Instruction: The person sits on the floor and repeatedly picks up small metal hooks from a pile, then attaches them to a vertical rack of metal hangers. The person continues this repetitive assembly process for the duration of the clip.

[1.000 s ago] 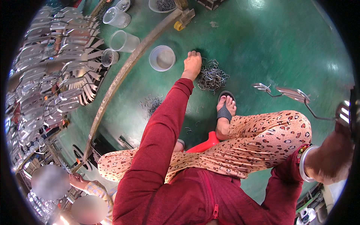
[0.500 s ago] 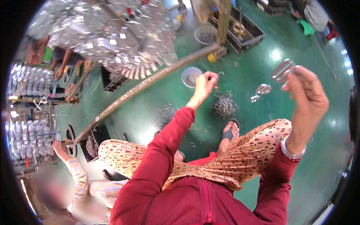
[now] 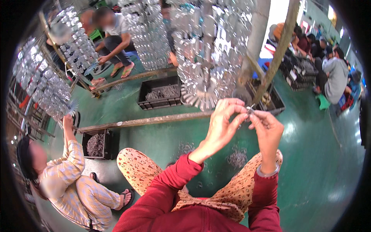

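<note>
"Half a second on, what changed?"

"Left hand (image 3: 224,123) and right hand (image 3: 267,127) were well apart; now they've met. Both pinch narrowly at a small shiny silver metal piece (image 3: 250,109), so they're working one spot together."

"Where's the piece?"

"Between their fingertips, before the tall hanging cluster of shiny silver metal plates (image 3: 226,34). Exact shape: can't tell. Loose grey wire pile (image 3: 237,157) lies apart, on the glossy green floor (image 3: 309,162)."

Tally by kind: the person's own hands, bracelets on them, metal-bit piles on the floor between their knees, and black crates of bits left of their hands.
Hands: 2 (left hand, right hand)
Bracelets: 1 (silver bracelet)
Piles: 2 (left pile, right pile)
Crates: 2 (near crate, far crate)
Total: 7
</note>
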Motion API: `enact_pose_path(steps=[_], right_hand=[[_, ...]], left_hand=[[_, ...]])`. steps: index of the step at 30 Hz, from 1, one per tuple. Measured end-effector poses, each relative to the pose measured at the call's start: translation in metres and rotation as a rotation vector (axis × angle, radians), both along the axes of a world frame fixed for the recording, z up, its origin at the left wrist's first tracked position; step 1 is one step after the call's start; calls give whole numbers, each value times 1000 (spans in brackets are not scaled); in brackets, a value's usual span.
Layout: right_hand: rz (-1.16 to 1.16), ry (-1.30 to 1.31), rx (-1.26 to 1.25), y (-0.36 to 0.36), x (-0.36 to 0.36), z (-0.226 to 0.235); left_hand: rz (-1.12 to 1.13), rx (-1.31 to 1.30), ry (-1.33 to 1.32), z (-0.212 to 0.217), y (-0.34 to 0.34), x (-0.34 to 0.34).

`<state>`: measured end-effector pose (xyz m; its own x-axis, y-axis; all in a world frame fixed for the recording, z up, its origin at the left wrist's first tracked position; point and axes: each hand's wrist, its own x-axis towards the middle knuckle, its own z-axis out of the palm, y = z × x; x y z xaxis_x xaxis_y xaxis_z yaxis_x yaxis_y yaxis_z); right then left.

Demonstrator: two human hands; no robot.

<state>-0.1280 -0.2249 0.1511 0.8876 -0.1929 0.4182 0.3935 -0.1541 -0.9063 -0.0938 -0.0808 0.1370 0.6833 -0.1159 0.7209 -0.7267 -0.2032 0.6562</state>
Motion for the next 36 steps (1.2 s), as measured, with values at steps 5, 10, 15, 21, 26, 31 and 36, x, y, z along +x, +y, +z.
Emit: enact_pose_path(steps=[5, 10, 15, 21, 26, 31, 36], right_hand=[[83, -10, -39, 28, 3, 8], [114, -56, -170, 34, 6, 25], [33, -126, -121, 20, 32, 64], [-34, -276, -109, 33, 68, 120], [-385, -464, -444, 56, 90, 156], [-464, -417, -514, 69, 105, 172], [-389, -394, -424, 70, 97, 171]], left_hand=[[-126, -207, 249, 5, 17, -8], [-309, -332, 442, 3, 40, -7], [-313, -362, 401, 15, 48, -9], [-254, -339, 308, 35, 49, -5], [-142, -246, 197, 63, 48, -7], [-173, -297, 159, 85, 49, -10], [-168, -299, 149, 104, 53, -18]])
